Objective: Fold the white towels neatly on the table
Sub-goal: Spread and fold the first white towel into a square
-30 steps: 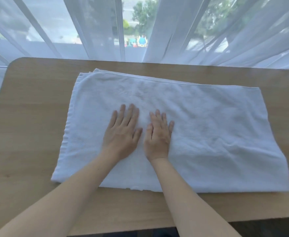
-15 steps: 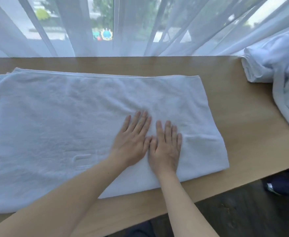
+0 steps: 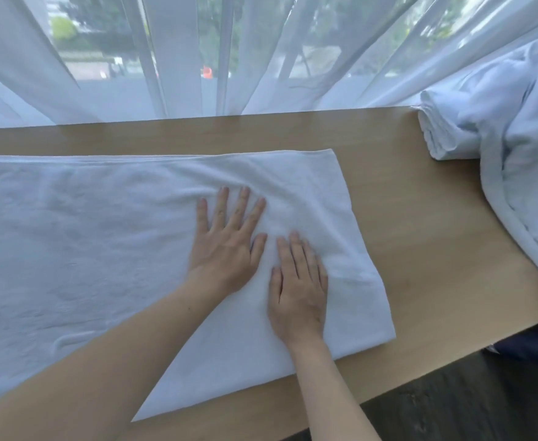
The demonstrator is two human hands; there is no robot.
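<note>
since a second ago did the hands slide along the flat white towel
Yes. Both the left hand and right hand moved toward the flat white towel's right edge, which now lies close beside the right hand.

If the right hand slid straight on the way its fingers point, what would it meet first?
Only more towel: the right hand points toward the towel's far edge, then bare table and curtain. Nothing else seems in line.

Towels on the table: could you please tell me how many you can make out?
2 at least. A flat folded towel lies under both hands. A crumpled white pile sits at the table's right end; it may hold more than one, I cannot tell.
</note>
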